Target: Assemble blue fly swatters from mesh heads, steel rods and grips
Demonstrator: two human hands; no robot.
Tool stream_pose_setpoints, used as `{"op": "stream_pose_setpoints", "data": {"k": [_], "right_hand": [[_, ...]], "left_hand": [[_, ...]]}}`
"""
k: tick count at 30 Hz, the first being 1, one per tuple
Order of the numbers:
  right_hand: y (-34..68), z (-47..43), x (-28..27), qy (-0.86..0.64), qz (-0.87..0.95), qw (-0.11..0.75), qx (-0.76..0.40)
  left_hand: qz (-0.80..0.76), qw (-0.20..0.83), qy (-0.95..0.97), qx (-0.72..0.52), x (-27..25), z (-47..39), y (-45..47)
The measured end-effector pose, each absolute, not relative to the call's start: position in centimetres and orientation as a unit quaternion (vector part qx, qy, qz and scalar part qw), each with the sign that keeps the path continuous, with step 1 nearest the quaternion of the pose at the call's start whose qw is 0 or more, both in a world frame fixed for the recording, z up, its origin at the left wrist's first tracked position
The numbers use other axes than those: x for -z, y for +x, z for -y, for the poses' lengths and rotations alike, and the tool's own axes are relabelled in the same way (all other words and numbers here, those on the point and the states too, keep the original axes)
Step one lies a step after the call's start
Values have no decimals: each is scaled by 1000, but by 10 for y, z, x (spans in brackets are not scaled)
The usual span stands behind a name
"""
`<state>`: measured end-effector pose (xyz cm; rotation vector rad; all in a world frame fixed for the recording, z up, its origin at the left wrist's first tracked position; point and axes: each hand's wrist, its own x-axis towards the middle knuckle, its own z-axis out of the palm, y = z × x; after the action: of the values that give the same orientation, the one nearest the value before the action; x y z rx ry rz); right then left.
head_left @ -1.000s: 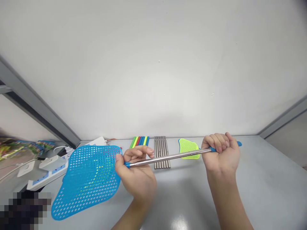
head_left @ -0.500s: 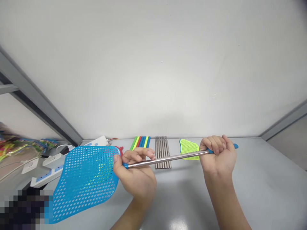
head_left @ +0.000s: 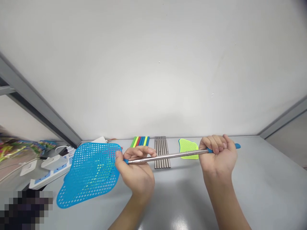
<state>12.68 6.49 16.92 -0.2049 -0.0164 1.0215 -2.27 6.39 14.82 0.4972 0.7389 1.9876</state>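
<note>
A blue fly swatter with a perforated head (head_left: 93, 174) and a metal rod (head_left: 172, 156) is held up across the view. My left hand (head_left: 139, 171) grips it where the head meets the rod, thumb at the blue neck, other fingers curled loosely behind. Wrapped round the blue handle at the other end is my right hand (head_left: 218, 155), the handle tip poking out beyond it. On the table behind lie several coloured handles (head_left: 141, 141), a row of metal rods (head_left: 161, 148) and a yellow-green swatter head (head_left: 188, 148).
A power strip (head_left: 50, 174) with white plugs and cables stands at the left, near colourful plastic packets (head_left: 35, 147). The grey table (head_left: 187, 195) meets a white wall (head_left: 158, 80), with metal frame posts (head_left: 40, 99) at the sides. A pixelated patch covers the lower left corner.
The swatter's head has tilted, its lower left corner rising and shifting right. My left hand has moved slightly up; the right hand keeps its hold. The view has shifted a little.
</note>
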Motion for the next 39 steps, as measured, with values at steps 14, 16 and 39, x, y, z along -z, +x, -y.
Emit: {"op": "stream_pose_setpoints", "data": {"k": [14, 16, 39], "right_hand": [[152, -67, -168, -92, 78, 889, -442], [154, -68, -167, -100, 78, 891, -436], [153, -72, -169, -171, 128, 854, -474]], "left_hand": [[-358, 602, 328, -634, -139, -72, -24], [-387, 627, 362, -571, -138, -69, -21], [-441, 150, 838, -285, -153, -46, -42]]}}
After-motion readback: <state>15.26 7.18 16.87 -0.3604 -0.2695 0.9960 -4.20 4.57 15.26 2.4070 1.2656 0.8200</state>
